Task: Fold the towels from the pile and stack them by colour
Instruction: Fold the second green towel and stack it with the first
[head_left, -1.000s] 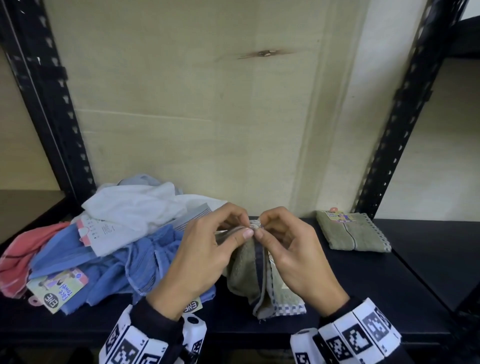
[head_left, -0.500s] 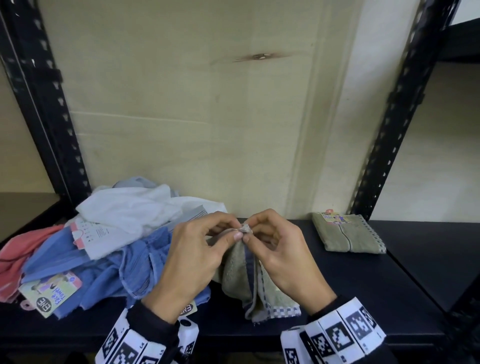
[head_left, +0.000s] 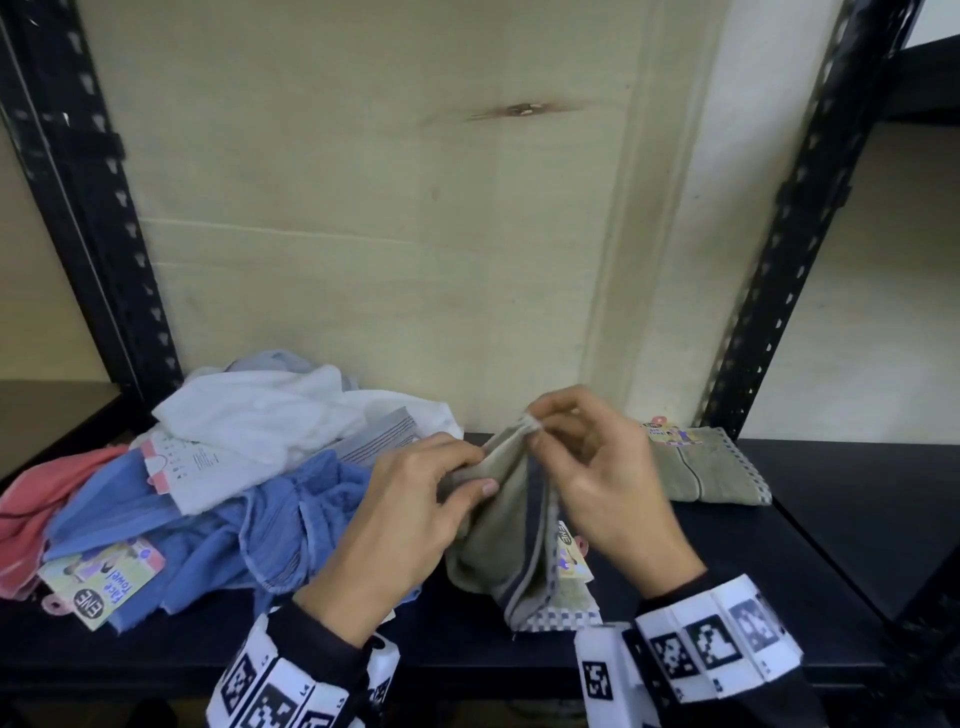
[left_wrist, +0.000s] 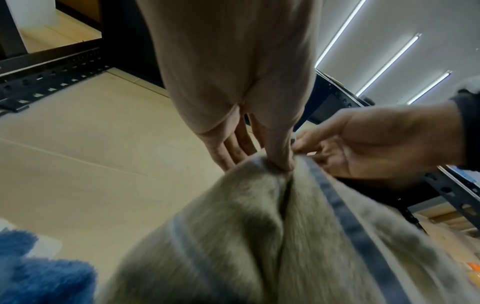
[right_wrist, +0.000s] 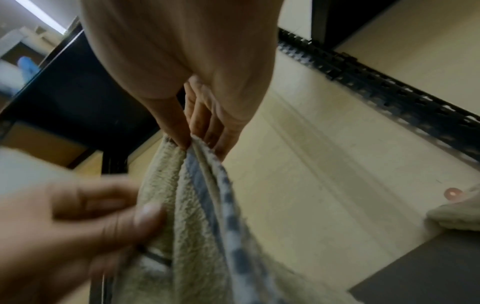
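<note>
Right hand (head_left: 597, 478) risen, both grips pinching olive towel (head_left: 509, 530), pile (head_left: 234, 467) left

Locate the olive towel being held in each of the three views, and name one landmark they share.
Head: the olive towel hangs centre, low, pinched at its top by the right hand and held lower by the left hand.
Left wrist: fills the lower middle and right, under the thumb.
Right wrist: hangs down the centre from the pinching fingers.
Shared landmark: the towel's dark blue stripe.
</note>
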